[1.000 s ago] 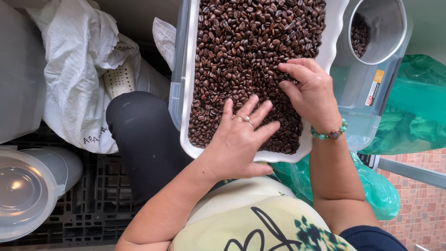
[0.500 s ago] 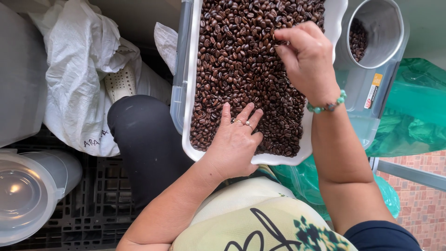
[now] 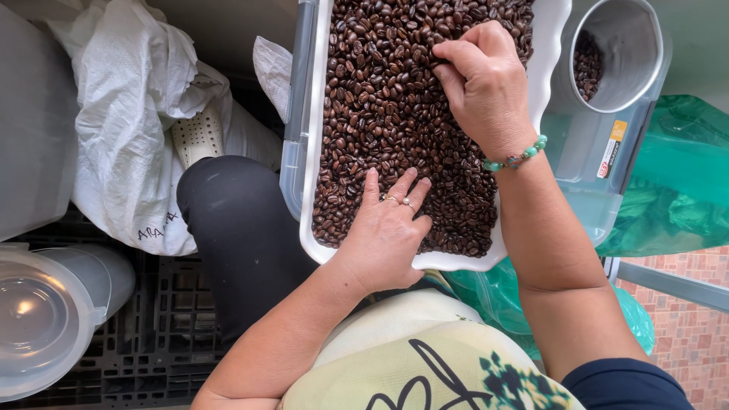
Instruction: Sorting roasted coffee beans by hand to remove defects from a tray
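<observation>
The roasted coffee beans fill the white tray on your lap, a deep layer from end to end, so most of the picking looks to lie ahead. Your right hand is curled with fingertips pinched down among beans near the far end; whether it grips one, you cannot tell. Your left hand lies open, fingers spread on the near beans. The grey tub just beside the tray holds only a few beans.
</observation>
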